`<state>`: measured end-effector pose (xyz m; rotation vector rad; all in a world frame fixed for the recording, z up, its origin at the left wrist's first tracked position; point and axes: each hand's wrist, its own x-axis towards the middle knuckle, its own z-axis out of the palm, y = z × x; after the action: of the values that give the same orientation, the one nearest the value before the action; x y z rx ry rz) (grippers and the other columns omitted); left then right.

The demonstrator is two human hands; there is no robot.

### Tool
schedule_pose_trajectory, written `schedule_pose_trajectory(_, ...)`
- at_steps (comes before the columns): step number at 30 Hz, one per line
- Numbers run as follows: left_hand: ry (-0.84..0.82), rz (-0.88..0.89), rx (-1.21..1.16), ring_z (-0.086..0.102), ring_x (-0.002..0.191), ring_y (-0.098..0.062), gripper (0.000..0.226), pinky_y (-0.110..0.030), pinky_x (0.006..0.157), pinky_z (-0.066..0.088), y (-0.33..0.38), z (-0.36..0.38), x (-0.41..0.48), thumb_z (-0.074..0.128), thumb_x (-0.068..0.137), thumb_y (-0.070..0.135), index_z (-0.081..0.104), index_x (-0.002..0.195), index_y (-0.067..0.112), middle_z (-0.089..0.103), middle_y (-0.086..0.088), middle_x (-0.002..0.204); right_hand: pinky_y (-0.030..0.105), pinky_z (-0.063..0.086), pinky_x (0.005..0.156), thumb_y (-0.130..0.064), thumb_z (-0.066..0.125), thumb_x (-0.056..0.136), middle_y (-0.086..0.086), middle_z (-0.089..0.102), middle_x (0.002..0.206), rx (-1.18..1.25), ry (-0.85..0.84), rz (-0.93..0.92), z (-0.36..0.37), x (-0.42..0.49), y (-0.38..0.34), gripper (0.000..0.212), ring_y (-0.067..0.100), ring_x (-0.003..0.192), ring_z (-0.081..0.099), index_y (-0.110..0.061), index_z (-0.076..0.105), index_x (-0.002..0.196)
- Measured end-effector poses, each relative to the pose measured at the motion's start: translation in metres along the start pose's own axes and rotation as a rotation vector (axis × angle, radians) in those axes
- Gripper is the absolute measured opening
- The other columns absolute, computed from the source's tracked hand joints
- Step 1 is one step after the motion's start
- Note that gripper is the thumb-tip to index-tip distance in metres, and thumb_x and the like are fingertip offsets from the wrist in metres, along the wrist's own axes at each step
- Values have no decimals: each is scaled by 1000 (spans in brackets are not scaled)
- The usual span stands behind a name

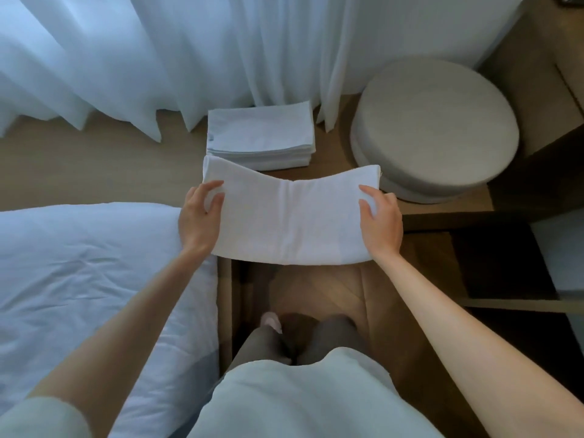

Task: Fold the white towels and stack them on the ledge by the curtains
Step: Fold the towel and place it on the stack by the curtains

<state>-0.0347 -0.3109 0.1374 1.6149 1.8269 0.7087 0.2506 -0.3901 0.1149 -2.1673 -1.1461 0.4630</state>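
A folded white towel (290,216) hangs in the air between my hands, with a crease down its middle and its centre sagging a little. My left hand (199,216) grips its left end, thumb and fingers curled over the edge. My right hand (380,219) grips the right end the same way. Just beyond the towel, a stack of several folded white towels (260,139) lies on the wooden ledge (94,165) at the foot of the sheer white curtains (158,58).
A round grey cushioned stool (433,128) stands right of the stack, close to the held towel's right end. A white-covered bed (79,279) fills the left side. Below the towel are wooden floor (316,289) and my legs. Dark wooden furniture (505,263) stands at right.
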Motion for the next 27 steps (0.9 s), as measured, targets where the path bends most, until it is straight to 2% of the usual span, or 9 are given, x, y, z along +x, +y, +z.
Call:
schedule_pose_trajectory(4,21,-37,-13,46,88,-8,26,-23,78,35,-17,-6,43,50,97,28,59,121,26,54,-1,117,6,28,59,-29,45,99,-7,42,98,-17,-19,-34,29,32,-24,31,0,71,43,-27,57,127)
schedule_pose_trajectory(12,58,-154,-63,43,99,-1,27,-15,82,32,-34,24,144,48,97,26,58,122,26,53,-1,121,-1,32,66,-22,47,98,-4,41,100,36,-98,-60,92,137,-49,32,6,84,43,-22,56,129)
schedule_pose_trajectory(19,55,-210,-26,47,116,-16,31,-14,91,31,-36,54,231,42,100,17,55,128,19,51,-7,125,-6,30,71,-14,46,99,3,42,105,94,-175,-31,136,232,-67,33,9,87,42,-15,56,130)
schedule_pose_trajectory(27,36,-212,35,43,104,-6,32,-7,84,26,-54,97,316,40,100,16,54,129,19,51,-8,123,-7,30,71,-15,45,100,0,41,108,137,-211,56,196,319,-69,33,8,90,44,-17,54,131)
